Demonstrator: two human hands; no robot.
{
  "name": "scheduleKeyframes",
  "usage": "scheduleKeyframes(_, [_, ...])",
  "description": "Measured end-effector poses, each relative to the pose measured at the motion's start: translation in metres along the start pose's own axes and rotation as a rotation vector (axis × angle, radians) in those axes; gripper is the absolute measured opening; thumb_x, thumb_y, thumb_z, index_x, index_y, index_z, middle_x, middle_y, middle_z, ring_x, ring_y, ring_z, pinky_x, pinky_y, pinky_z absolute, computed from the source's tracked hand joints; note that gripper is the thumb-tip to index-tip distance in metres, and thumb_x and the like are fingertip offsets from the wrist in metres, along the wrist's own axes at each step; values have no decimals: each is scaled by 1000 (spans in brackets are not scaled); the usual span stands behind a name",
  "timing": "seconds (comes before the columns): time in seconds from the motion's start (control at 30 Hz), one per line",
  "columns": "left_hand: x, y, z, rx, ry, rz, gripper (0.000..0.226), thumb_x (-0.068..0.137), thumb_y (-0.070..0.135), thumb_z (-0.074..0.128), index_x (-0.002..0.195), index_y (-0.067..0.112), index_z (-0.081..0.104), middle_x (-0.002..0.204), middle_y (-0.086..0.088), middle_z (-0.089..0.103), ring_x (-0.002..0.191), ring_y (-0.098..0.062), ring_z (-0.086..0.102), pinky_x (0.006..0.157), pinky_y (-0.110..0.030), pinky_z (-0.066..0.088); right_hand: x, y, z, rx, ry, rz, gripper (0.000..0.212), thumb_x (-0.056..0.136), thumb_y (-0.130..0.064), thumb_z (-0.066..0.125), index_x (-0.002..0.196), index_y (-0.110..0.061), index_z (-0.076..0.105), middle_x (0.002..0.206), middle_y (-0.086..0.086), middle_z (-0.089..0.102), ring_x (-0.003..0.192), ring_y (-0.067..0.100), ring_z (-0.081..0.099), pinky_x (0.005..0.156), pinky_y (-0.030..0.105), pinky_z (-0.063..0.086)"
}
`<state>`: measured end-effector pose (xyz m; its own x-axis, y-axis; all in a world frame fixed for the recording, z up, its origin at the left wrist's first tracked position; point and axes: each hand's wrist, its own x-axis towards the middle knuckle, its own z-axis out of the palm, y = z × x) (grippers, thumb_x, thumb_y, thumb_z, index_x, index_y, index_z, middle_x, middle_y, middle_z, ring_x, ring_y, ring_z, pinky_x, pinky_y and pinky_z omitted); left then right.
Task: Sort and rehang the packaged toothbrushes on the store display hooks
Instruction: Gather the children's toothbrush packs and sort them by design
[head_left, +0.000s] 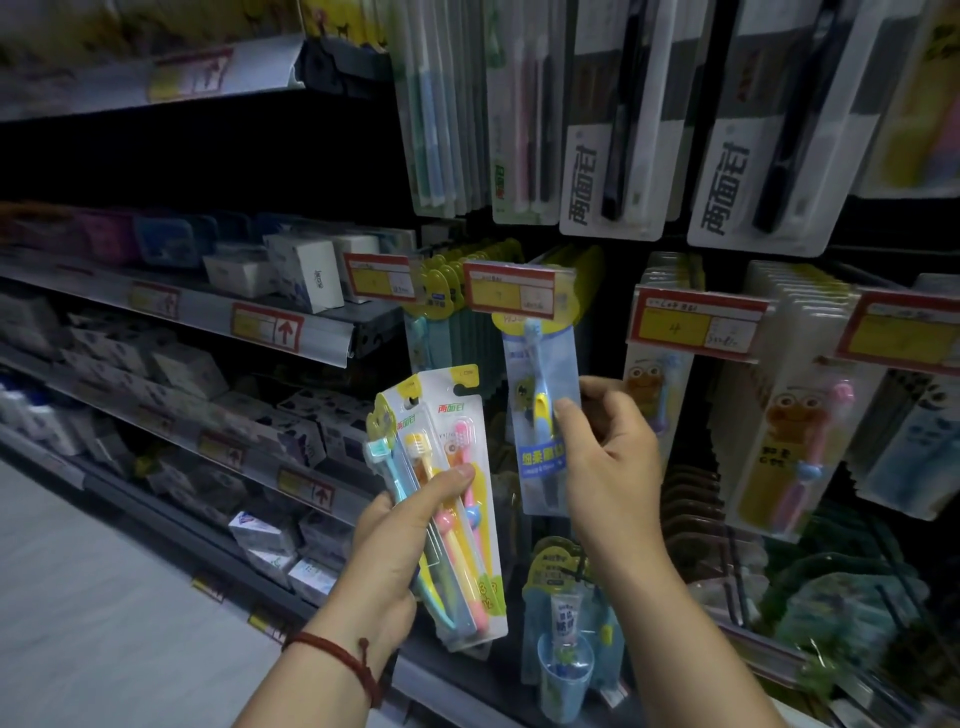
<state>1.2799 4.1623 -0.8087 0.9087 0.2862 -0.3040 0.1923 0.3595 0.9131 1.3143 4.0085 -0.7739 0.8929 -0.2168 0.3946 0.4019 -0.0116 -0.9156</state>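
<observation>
Fingers, left (457, 474): your left hand (395, 545) grips the fanned packs (467, 410). The thumb is clamped across the fronts and the rest is hidden behind. You hold them low and to the side, which I judge keeps them as waiting stock, spread so each card can be read.
Fingers, right (566, 410): your right hand (608, 452) pinches the blue single pack (540, 364), thumb on the front and the others curled behind. You hold it upright and flat to the display, likely to line its top up with a hook.
Task item: the top of the blue single pack is tucked behind the price tag (511, 291). Whether it is on the hook cannot be told.
Display wall (608, 317): dark panel with hanging rows top to bottom.
Shelves (311, 332): to your left, carrying boxed goods (306, 270).
Floor (78, 597): pale aisle, lower left.
Adult packs (613, 156): top row, large white cards.
Frog packs (779, 431): middle row, just beside your right hand.
</observation>
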Motion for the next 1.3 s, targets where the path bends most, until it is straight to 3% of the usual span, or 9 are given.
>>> scheduleKeyframes(0.23, [-1, 2, 2, -18, -14, 4, 45, 75, 23, 89, 116, 11, 73, 95, -16, 81, 88, -34, 79, 86, -45, 63, -3, 3, 6, -121, 30, -45, 10, 102, -26, 58, 96, -27, 65, 83, 2, 69, 73, 26, 63, 68, 53, 53])
scheduleKeyframes(0.4, [1, 2, 3, -39, -18, 2, 47, 75, 24, 90, 117, 10, 73, 96, -17, 81, 90, -36, 79, 90, -50, 63, -3, -1, 10, -119, 48, -67, 10, 102, -24, 57, 96, -26, 65, 82, -7, 69, 70, 17, 62, 66, 41, 51])
scheduleKeyframes(0.57, [0, 4, 4, -65, 2, 25, 45, 74, 23, 90, 114, 13, 71, 91, -12, 81, 78, -27, 79, 77, -38, 63, -5, 8, 9, -128, 46, -22, 9, 102, -29, 57, 98, -26, 64, 81, 1, 69, 73, 24, 65, 69, 56, 55])
scheduleKeyframes(0.87, [-2, 7, 3, -64, -1, 57, 46, 74, 22, 91, 114, 16, 69, 89, -6, 82, 77, -21, 80, 77, -37, 63, -9, 16, 11, -153, 72, -9, 11, 102, -30, 57, 93, -30, 64, 86, -3, 70, 76, 23, 68, 70, 57, 57])
scheduleKeyframes(1.1, [-2, 9, -1, -66, -10, 46, 42, 76, 23, 90, 112, 16, 70, 86, -5, 82, 71, -20, 79, 69, -33, 62, -9, 9, 12, -121, 99, 21, 12, 102, -28, 58, 96, -26, 68, 85, -3, 72, 78, 17, 68, 74, 48, 57])
scheduleKeyframes(1.2, [-2, 9, -2, -84, -27, 41, 38, 77, 23, 89, 109, 17, 70, 79, -2, 81, 65, -16, 77, 60, -28, 60, -5, 13, 11, -125, 122, 63, 13, 101, -29, 60, 93, -22, 68, 84, 3, 71, 77, 17, 66, 74, 48, 56])
scheduleKeyframes(1.3, [-1, 8, -2, -68, -26, 56, 42, 76, 22, 90, 112, 17, 70, 85, -3, 82, 69, -16, 78, 60, -27, 60, 6, 17, 10, -157, 123, 87, 18, 100, -30, 60, 89, -17, 67, 85, 10, 70, 73, 17, 63, 72, 41, 53])
